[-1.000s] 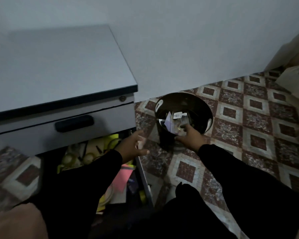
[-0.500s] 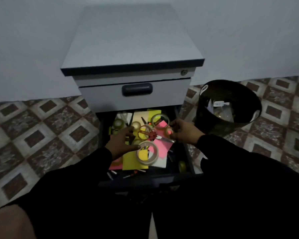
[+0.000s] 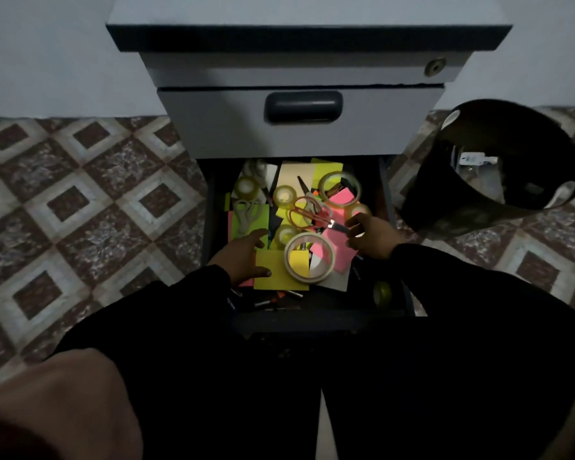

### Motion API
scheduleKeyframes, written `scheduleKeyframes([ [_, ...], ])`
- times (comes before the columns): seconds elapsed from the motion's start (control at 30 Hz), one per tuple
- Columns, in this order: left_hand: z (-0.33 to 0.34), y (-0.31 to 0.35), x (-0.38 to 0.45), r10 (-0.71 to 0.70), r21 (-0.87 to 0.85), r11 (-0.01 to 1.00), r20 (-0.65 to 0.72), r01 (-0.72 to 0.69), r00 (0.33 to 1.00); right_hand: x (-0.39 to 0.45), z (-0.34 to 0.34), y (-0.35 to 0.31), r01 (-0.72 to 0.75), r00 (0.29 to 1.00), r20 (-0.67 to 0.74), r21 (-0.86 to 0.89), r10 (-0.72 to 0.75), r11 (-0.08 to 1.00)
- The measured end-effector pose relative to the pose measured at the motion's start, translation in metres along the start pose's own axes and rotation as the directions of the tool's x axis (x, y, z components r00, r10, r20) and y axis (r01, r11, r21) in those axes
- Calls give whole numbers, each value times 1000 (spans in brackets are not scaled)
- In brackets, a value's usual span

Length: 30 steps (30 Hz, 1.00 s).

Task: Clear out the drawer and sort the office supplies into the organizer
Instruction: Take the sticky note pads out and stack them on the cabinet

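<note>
Grip: right hand (image 3: 372, 237) at near-right of open lower drawer (image 3: 387, 194), fingers curled beside tip of orange-handled scissors (image 3: 312, 212); looks like a pinch on the blade end, but can't tell for sure in dim light. Left hand (image 3: 243, 255) released, fingers spread flat, resting on yellow sticky-note pad (image 3: 276, 272) at near-left of drawer.

Drawer contents, approx.: large clear tape roll (image 3: 309, 258) near centre, on yellow and pink notes; second big clear tape ring (image 3: 340, 188) far right; small yellowish tape rolls (image 3: 284, 195) towards far side; pale grey-handled scissors (image 3: 246, 210) on green paper at left; pens and small bits along near edge. All loose, overlapping.

Black round waste bin (image 3: 492, 167) on patterned tile floor, right of grey drawer cabinet (image 3: 299, 74), some clear wrappers w/ a white tag inside. Upper drawer closed.

Progress, as judged: early. Some rubbish apparently binned; drawer nearly full, nothing visibly sorted. No organizer in view. Left to do: empty tapes, scissors, notes, pens, then sort each into compartments.
</note>
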State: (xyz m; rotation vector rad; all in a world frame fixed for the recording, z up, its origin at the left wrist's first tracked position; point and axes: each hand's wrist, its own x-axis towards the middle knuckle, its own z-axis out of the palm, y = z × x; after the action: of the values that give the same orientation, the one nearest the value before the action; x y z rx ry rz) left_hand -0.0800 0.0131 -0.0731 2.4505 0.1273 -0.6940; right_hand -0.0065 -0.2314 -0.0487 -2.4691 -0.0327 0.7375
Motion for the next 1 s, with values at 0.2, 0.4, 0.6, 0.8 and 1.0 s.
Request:
scheduleKeyframes([
  [0.2, 15, -9, 13, 1, 186, 983, 2, -1, 1000, 8, 12, 8, -94, 995, -32, -181, 90, 979],
  [0.4, 18, -11, 19, 42, 205, 978, 0, -42, 999, 9, 22, 9, -122, 992, -42, -95, 118, 988],
  [0.6, 20, -8, 21, 24, 311, 950, 10, -26, 1000, 7, 29, 12, -141, 987, -56, 118, 149, 983],
  [0.8, 21, -8, 24, 15, 338, 941, 30, -24, 999, 8, 34, 15, -156, 980, -68, 302, 185, 940],
  [1.0, 21, -7, 23, 2, 232, 973, 39, -11, 999, 9, 41, 18, -171, 970, -86, 430, 229, 887],
])
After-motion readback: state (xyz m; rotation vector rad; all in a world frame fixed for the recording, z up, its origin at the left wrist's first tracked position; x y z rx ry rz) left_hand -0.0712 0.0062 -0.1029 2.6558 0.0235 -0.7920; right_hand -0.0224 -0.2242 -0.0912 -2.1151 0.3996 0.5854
